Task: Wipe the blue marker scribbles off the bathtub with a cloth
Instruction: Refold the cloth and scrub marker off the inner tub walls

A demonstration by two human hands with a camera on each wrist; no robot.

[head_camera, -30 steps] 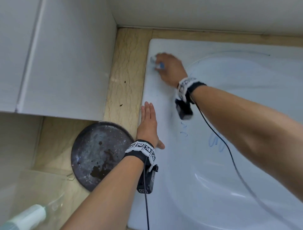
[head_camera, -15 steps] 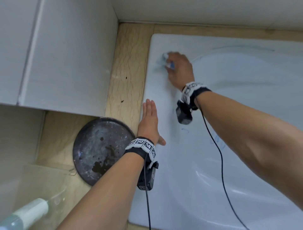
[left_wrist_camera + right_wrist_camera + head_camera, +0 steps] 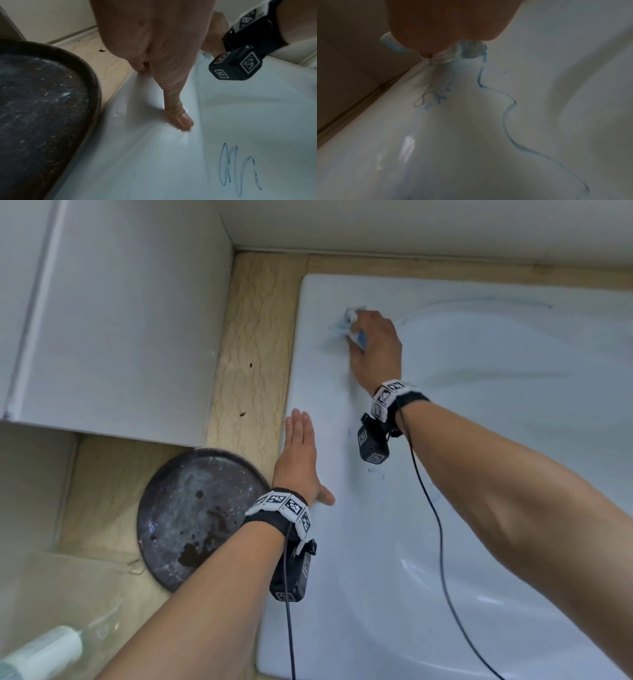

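Wiping at the far left corner of the bathtub (image 3: pixel 342 542) rim, with blue marks left on the near side.

A wadded cloth (image 3: pixel 467 52) is gripped in the right hand (image 3: pixel 375 350) and pressed on the rim where a wavy blue line (image 3: pixel 506 116) begins; the line's long axis runs from the cloth back toward the wrist. A looped scribble (image 3: pixel 238 170) lies nearer the left hand (image 3: pixel 299 457), which is laid flat, fingers straight, on the rim beside a dark round tray (image 3: pixel 191 515). The right hand is judged better placed for both.

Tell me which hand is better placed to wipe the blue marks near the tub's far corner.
The right hand: it already holds the cloth against those scribbles. The left hand lies flat on the bathtub rim, holding nothing.
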